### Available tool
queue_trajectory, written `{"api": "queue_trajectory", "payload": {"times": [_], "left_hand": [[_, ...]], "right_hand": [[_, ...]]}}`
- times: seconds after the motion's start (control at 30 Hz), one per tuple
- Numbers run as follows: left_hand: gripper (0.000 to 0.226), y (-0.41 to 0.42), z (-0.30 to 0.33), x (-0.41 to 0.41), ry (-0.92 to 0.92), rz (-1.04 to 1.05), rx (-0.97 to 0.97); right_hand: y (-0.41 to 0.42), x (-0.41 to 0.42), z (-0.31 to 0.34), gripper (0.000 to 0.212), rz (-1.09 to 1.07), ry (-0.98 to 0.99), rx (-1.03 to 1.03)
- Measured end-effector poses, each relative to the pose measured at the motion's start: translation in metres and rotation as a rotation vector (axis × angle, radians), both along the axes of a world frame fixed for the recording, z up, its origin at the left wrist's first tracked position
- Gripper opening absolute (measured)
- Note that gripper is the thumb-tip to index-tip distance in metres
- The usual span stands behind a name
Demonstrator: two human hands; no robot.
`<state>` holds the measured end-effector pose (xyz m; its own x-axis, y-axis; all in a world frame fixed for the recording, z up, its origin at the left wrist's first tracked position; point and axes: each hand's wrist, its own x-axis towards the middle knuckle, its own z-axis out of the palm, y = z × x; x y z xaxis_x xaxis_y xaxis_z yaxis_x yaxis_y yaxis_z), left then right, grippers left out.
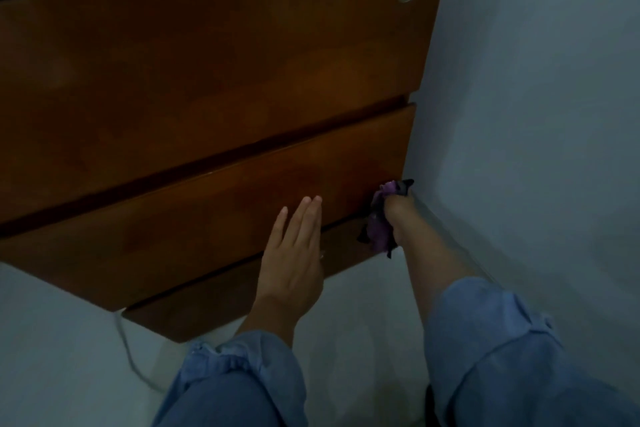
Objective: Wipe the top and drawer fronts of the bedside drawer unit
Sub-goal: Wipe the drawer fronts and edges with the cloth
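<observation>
The right hand (pixel 393 215) grips a bunched purple cloth (pixel 381 218) against the lower right corner of the wooden drawer unit (pixel 207 80), beside the wall (pixel 536 97). The left hand (pixel 294 253) rests flat, fingers straight, on a lower drawer front (pixel 190 229). Pressing there could slide that drawer, and the cloth may snag at the corner.

No legible text, labels or numbers anywhere.
</observation>
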<state>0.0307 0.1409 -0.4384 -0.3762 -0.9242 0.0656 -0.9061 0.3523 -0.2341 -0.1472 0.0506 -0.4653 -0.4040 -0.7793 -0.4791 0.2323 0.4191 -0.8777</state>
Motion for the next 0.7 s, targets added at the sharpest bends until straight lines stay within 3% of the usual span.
{"api": "queue_trajectory", "payload": {"times": [0.2,0.27,0.4,0.53,0.7], "left_hand": [[0.077,0.025,-0.022,0.008,0.217,0.143,0.224],[0.077,0.027,-0.026,0.011,0.292,0.233,0.236],[0.076,0.029,-0.031,0.028,0.395,0.385,0.187],[0.078,0.035,-0.045,0.049,0.377,0.467,0.191],[0.082,0.034,-0.063,0.069,0.334,0.569,0.18]], "right_hand": [[0.025,0.013,-0.001,0.042,0.158,0.115,0.176],[0.041,0.026,0.006,0.017,0.247,0.269,0.11],[0.065,0.056,-0.007,0.015,0.559,0.755,0.026],[0.079,0.087,-0.035,0.062,0.827,0.985,-0.121],[0.083,0.107,-0.047,0.077,0.926,1.059,-0.127]]}}
